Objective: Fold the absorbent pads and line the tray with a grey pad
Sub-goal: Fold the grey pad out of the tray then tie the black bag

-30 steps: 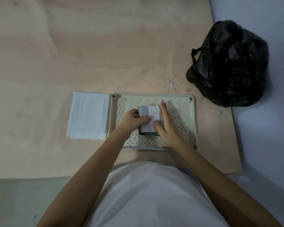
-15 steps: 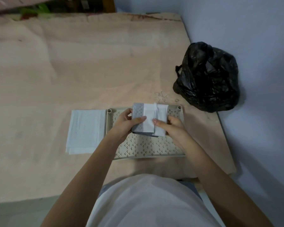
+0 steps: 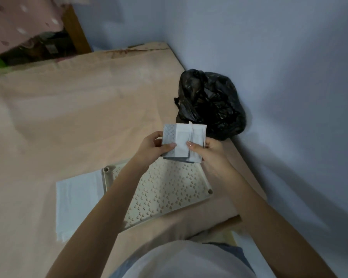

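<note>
A folded grey pad [image 3: 170, 135] with white flaps on its front is held up in the air above the far end of the cream perforated tray [image 3: 169, 189]. My left hand [image 3: 155, 146] grips its left edge, thumb across the front. My right hand [image 3: 208, 150] grips its right edge, thumb on the white flap. A folded white pad [image 3: 76, 201] lies flat on the beige sheet, touching the tray's left side. The tray holds nothing.
A bulging black plastic bag [image 3: 211, 103] sits against the pale blue wall [image 3: 289, 97] just beyond my hands. The beige sheet [image 3: 68, 117] stretches far to the left. A wooden bed frame and pink cloth [image 3: 18, 23] stand at the back left.
Both hands lifted the folded grey pad off the tray and raised it toward the bag. The view has tilted up and turned, showing more wall.
</note>
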